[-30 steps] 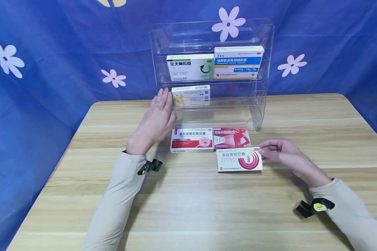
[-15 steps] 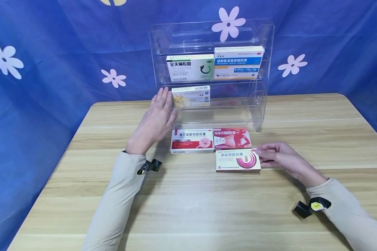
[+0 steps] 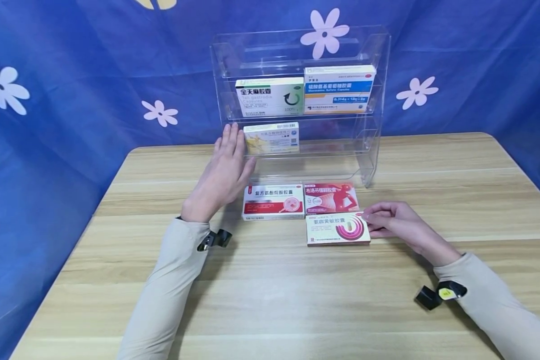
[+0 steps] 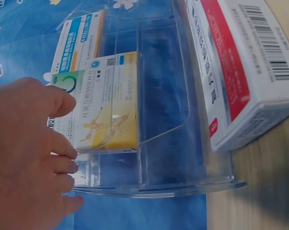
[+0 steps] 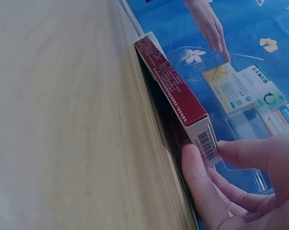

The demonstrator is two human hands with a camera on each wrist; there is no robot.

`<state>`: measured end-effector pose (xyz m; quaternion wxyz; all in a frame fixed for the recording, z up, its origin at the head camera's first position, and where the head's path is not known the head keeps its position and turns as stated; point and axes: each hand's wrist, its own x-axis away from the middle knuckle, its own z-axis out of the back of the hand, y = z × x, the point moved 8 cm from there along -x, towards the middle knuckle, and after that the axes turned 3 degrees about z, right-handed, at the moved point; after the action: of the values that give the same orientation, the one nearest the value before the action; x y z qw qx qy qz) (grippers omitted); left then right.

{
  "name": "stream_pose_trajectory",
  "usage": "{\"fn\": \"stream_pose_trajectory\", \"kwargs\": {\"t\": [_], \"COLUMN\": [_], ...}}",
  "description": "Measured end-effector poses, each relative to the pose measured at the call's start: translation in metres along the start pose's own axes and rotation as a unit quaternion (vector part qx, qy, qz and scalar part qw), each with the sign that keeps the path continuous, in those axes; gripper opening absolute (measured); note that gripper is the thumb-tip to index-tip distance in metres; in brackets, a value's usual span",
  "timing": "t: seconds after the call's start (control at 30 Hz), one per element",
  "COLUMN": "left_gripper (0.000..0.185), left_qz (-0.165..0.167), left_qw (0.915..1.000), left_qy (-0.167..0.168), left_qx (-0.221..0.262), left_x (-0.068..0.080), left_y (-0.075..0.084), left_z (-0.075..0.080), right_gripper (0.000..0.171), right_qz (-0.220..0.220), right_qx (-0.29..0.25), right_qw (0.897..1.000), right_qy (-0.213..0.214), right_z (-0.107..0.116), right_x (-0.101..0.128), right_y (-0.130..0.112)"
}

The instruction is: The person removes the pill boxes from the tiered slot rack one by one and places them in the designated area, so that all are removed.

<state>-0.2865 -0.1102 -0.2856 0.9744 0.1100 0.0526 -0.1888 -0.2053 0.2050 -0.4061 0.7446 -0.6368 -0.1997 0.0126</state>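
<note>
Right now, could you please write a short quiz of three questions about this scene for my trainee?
1. True or false: the left hand is flat, with straight fingers, against the left side of the clear shelf.
2. Which box does the right hand pinch at its end?
A. the white box with pink rings
B. the yellow box on the shelf
C. the red and white box
3. Fill in: on the upper occupied level of the shelf stand ___ boxes side by side.

Key: 1 true; 2 A; 3 two, the green and white box and the blue and white box.
</note>
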Motion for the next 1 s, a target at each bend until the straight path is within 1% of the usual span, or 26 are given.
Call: {"fn": "stream_pose_trajectory", "kwargs": {"t": [0.17,0.37,0.53,0.63,0.7,0.73,0.87,0.9,1.0], "left_gripper": [0.068,0.069,0.069,0.069,0.069,0.070,0.071,0.071,0.070], "left_qz": [0.010,0.016,0.013,0.006,0.006,0.006,0.012,0.011,0.007], "left_qw": [0.9999,0.9998,0.9999,1.0000,1.0000,1.0000,0.9999,0.9999,1.0000], "left_qy": [0.002,-0.009,-0.006,-0.003,-0.002,-0.001,0.002,0.004,0.003], "left_qx": [0.003,0.004,-0.006,-0.001,0.002,0.004,0.003,0.003,0.004], "left_x": [-0.001,-0.002,-0.001,-0.002,-0.003,-0.003,-0.003,-0.003,-0.004], "left_y": [-0.004,-0.004,-0.004,-0.001,0.000,0.000,-0.002,-0.002,-0.001], "left_z": [0.000,0.000,0.003,0.003,0.002,0.001,-0.002,-0.002,-0.004], "right_gripper": [0.041,0.040,0.038,0.035,0.033,0.032,0.034,0.034,0.033], "right_qz": [0.005,0.007,0.019,0.028,0.041,0.050,0.095,0.105,0.128], "right_qx": [0.023,0.059,0.072,0.098,0.135,0.159,0.243,0.258,0.259], "right_qw": [1.000,0.998,0.997,0.994,0.989,0.985,0.962,0.957,0.952], "right_qy": [0.008,0.025,0.031,0.037,0.042,0.048,0.075,0.085,0.104], "right_z": [-0.001,-0.001,0.000,0.006,0.010,0.011,0.009,0.007,-0.001], "right_x": [0.001,0.001,0.002,0.007,0.009,0.010,0.000,-0.004,-0.021], "right_y": [-0.003,-0.008,-0.017,-0.027,-0.038,-0.045,-0.080,-0.089,-0.115]}}
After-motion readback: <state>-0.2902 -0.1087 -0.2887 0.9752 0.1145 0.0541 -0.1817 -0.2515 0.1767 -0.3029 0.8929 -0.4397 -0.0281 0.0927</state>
